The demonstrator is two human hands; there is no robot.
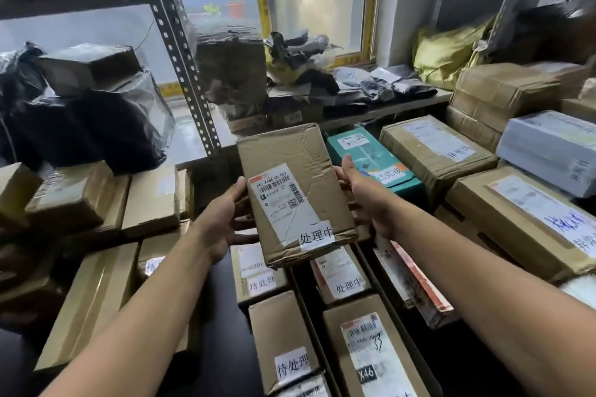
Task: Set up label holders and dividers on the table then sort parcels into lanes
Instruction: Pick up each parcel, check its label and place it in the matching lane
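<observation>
I hold a brown cardboard parcel (295,190) with a white shipping label and a handwritten tag above the table. My left hand (222,219) grips its left side, fingers curled underneath. My right hand (364,193) grips its right side, thumb on the edge. Below it lie rows of parcels with handwritten tags: one tagged box (258,274) on the left and another tagged box (342,277) on the right, with a dark divider strip (303,296) between the rows. Nearer me sit a further tagged box (283,342) and a labelled box (371,351).
A green box (367,158) and several brown boxes (432,148) lie to the right, with a large box (529,219) beyond. Cardboard boxes (148,200) stack on the left. A perforated metal shelf post (183,68) stands behind, with black bags (87,126) beside it.
</observation>
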